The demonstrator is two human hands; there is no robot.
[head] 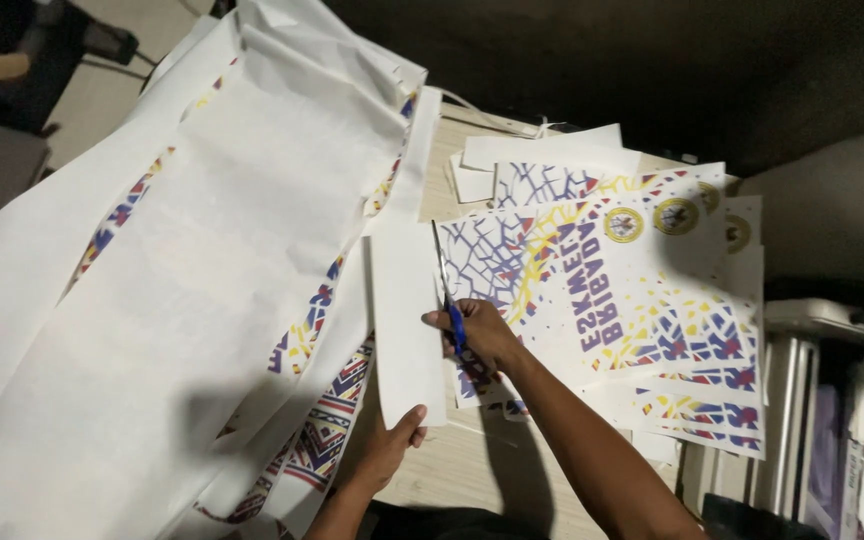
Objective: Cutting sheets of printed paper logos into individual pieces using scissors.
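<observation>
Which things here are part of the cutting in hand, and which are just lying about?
In the job:
- scissors, in the right hand
- white paper strip, held at its lower edge by the left hand
- printed sheet that the blades lie along

Lying about:
- stack of printed sheets
- long white roll paper
- white offcuts
</observation>
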